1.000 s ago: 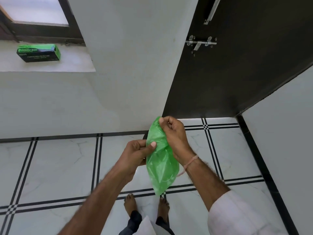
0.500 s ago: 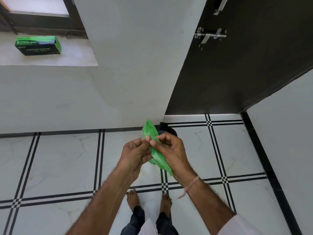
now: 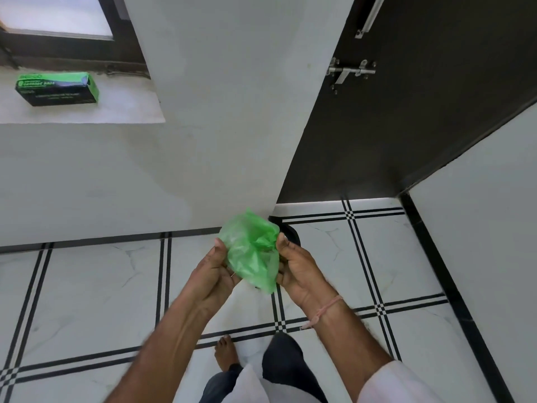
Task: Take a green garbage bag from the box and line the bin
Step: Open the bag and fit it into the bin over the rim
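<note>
A thin green garbage bag (image 3: pixel 252 249) is bunched between both hands in front of me, above the floor. My left hand (image 3: pixel 214 271) grips its left side and my right hand (image 3: pixel 299 269) grips its right side, pulling the plastic apart. A dark round bin (image 3: pixel 290 232) stands on the floor at the wall corner, mostly hidden behind the bag and my right hand. The green and black garbage bag box (image 3: pixel 57 88) lies on the white window sill at the upper left.
A white wall corner juts out ahead, with a dark door (image 3: pixel 421 112) and its metal latch (image 3: pixel 350 72) to the right. Another white wall runs along the right. My bare foot (image 3: pixel 225 353) stands on white tiles with black lines.
The bag hung long from my right hand, then both hands pinched its top together. Now the hands have spread apart and the bag is opening. The view moved closer to the corner.
</note>
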`<move>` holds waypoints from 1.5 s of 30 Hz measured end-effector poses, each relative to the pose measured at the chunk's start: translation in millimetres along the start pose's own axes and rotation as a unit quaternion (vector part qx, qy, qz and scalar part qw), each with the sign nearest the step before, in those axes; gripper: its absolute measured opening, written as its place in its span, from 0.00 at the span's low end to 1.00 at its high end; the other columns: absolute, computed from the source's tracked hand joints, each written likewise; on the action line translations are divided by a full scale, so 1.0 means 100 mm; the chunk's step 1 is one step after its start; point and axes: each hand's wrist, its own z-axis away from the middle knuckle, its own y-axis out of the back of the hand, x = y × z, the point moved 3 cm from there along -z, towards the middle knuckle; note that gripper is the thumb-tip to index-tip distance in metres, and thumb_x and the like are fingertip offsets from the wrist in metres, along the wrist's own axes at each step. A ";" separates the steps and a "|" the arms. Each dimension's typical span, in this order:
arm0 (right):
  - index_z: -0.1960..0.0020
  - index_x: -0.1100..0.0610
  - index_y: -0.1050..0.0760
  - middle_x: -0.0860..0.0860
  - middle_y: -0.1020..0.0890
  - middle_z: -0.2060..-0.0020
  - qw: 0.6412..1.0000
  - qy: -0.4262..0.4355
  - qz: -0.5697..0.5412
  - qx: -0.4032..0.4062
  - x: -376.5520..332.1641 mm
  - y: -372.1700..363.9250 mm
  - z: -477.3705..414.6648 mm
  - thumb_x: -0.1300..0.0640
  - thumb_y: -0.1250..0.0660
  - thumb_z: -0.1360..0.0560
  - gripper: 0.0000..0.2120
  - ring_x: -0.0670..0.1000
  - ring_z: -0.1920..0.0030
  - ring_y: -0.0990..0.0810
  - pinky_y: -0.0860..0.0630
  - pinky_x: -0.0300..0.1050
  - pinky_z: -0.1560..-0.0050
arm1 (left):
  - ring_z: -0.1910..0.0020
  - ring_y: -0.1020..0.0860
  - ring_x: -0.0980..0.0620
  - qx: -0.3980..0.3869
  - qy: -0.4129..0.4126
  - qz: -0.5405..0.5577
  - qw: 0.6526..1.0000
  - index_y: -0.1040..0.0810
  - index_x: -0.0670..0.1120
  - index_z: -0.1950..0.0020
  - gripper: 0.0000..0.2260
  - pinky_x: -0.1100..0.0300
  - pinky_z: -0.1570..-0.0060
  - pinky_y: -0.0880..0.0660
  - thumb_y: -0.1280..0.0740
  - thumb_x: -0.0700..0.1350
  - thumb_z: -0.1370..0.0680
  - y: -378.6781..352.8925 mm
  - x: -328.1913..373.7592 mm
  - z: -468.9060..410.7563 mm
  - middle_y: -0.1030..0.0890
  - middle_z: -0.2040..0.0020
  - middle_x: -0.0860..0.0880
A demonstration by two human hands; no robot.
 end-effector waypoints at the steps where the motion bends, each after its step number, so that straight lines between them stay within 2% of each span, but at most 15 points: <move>1: 0.45 0.57 0.18 0.55 0.12 0.53 1.000 -0.012 -0.016 0.011 0.01 0.02 -0.02 0.47 0.31 0.21 0.14 0.52 0.56 0.13 0.16 0.49 0.55 | 0.42 0.14 0.44 0.000 0.012 0.012 1.000 0.23 0.39 0.32 0.23 0.51 0.52 0.15 0.43 0.55 0.15 0.01 0.00 -0.01 0.15 0.39 0.39; 4: 0.48 0.57 0.20 0.53 0.13 0.61 0.996 -0.043 -0.068 0.042 0.01 0.07 -0.06 0.50 0.33 0.18 0.10 0.49 0.64 0.14 0.18 0.42 0.69 | 0.55 0.12 0.45 0.010 0.032 0.034 0.999 0.21 0.38 0.39 0.22 0.51 0.63 0.15 0.44 0.55 0.15 0.05 0.02 -0.03 0.11 0.51 0.40; 6: 0.49 0.58 0.21 0.54 0.14 0.61 0.992 -0.054 -0.102 0.054 -0.02 0.08 -0.10 0.53 0.34 0.17 0.09 0.51 0.63 0.16 0.19 0.40 0.72 | 0.58 0.12 0.42 0.015 0.039 0.029 0.999 0.21 0.38 0.41 0.22 0.47 0.65 0.15 0.43 0.56 0.15 0.08 0.06 -0.05 0.12 0.53 0.38; 9: 0.47 0.60 0.22 0.58 0.15 0.56 0.987 -0.068 -0.137 0.052 -0.09 0.06 -0.18 0.58 0.36 0.16 0.06 0.55 0.57 0.16 0.18 0.42 0.72 | 0.52 0.12 0.42 0.000 0.027 -0.034 0.999 0.19 0.39 0.39 0.24 0.48 0.58 0.14 0.41 0.58 0.17 0.11 0.11 -0.09 0.12 0.47 0.38; 12: 0.42 0.62 0.22 0.58 0.12 0.62 0.987 -0.070 -0.139 0.049 -0.13 0.05 -0.29 0.63 0.37 0.16 0.06 0.54 0.65 0.13 0.17 0.43 0.71 | 0.41 0.15 0.39 -0.032 -0.002 -0.156 0.987 0.19 0.38 0.35 0.26 0.50 0.46 0.16 0.32 0.57 0.22 0.15 0.17 -0.13 0.15 0.39 0.37; 15: 0.47 0.61 0.21 0.55 0.13 0.68 0.992 -0.055 -0.099 0.060 -0.21 0.09 -0.42 0.63 0.38 0.16 0.07 0.50 0.71 0.14 0.19 0.39 0.73 | 0.42 0.15 0.38 -0.040 0.013 -0.229 0.972 0.18 0.37 0.37 0.32 0.46 0.43 0.17 0.22 0.60 0.31 0.18 0.21 -0.24 0.15 0.40 0.36; 19: 0.53 0.58 0.23 0.48 0.18 0.76 0.996 -0.012 -0.003 0.086 -0.27 0.27 -0.62 0.59 0.37 0.15 0.08 0.41 0.78 0.22 0.25 0.34 0.78 | 0.43 0.15 0.39 0.033 0.052 -0.096 0.993 0.20 0.39 0.35 0.23 0.46 0.51 0.16 0.38 0.56 0.17 0.19 0.23 -0.48 0.15 0.40 0.37; 22: 0.52 0.58 0.23 0.47 0.17 0.73 0.995 -0.013 0.035 0.096 -0.29 0.38 -0.84 0.54 0.35 0.16 0.09 0.41 0.77 0.21 0.24 0.35 0.76 | 0.37 0.19 0.35 0.083 0.092 -0.035 0.992 0.22 0.38 0.32 0.25 0.39 0.44 0.20 0.40 0.58 0.16 0.13 0.15 -0.73 0.17 0.36 0.35; 28: 0.60 0.54 0.25 0.54 0.17 0.60 0.971 0.049 0.145 0.186 -0.46 0.66 -1.37 0.49 0.35 0.16 0.15 0.51 0.64 0.20 0.21 0.41 0.69 | 0.43 0.17 0.38 0.111 0.086 -0.140 0.980 0.18 0.37 0.42 0.28 0.44 0.42 0.20 0.40 0.62 0.18 0.13 0.01 -1.27 0.15 0.40 0.36; 31: 0.62 0.55 0.27 0.54 0.21 0.64 0.951 0.091 0.182 0.234 -0.56 0.86 -1.64 0.48 0.34 0.17 0.17 0.50 0.67 0.25 0.28 0.40 0.72 | 0.49 0.14 0.40 0.118 0.086 -0.126 0.981 0.12 0.40 0.50 0.28 0.46 0.49 0.18 0.42 0.62 0.17 0.18 -0.06 -1.55 0.13 0.46 0.39; 34: 0.57 0.58 0.26 0.51 0.22 0.64 0.966 0.065 0.110 0.226 -0.55 1.05 -1.87 0.51 0.34 0.17 0.14 0.49 0.66 0.27 0.32 0.36 0.77 | 0.60 0.12 0.45 0.125 0.115 -0.049 0.984 0.10 0.45 0.61 0.30 0.46 0.63 0.15 0.44 0.61 0.16 0.15 -0.18 -1.79 0.11 0.55 0.43; 36: 0.50 0.55 0.27 0.51 0.20 0.59 0.978 0.043 0.049 0.199 -0.49 1.13 -1.93 0.53 0.36 0.16 0.07 0.49 0.64 0.25 0.31 0.35 0.78 | 0.57 0.12 0.45 0.114 0.113 -0.050 0.986 0.10 0.43 0.54 0.27 0.49 0.63 0.15 0.43 0.58 0.16 0.12 -0.30 -1.91 0.11 0.50 0.41; 39: 0.47 0.52 0.29 0.55 0.17 0.52 0.992 0.021 -0.012 0.127 -0.31 1.28 -2.09 0.56 0.38 0.15 0.02 0.50 0.61 0.19 0.23 0.40 0.71 | 0.54 0.13 0.47 0.090 0.077 -0.050 0.992 0.20 0.47 0.39 0.12 0.50 0.59 0.15 0.41 0.47 0.14 0.13 -0.48 -2.13 0.14 0.41 0.43; 42: 0.44 0.57 0.25 0.62 0.17 0.48 0.994 0.003 -0.085 0.074 -0.11 1.42 -2.28 0.65 0.39 0.16 0.07 0.51 0.62 0.14 0.18 0.41 0.68 | 0.56 0.13 0.49 0.065 0.069 -0.003 0.995 0.19 0.53 0.43 0.13 0.50 0.58 0.15 0.42 0.41 0.14 0.14 -0.60 -2.35 0.13 0.46 0.48; 45: 0.39 0.66 0.23 0.60 0.13 0.53 0.987 -0.029 -0.146 0.060 0.09 1.60 -2.57 0.71 0.43 0.17 0.12 0.53 0.59 0.11 0.15 0.43 0.63 | 0.52 0.12 0.48 0.046 0.055 -0.005 0.997 0.17 0.51 0.41 0.13 0.49 0.56 0.14 0.40 0.40 0.18 0.25 -0.68 -2.62 0.13 0.43 0.48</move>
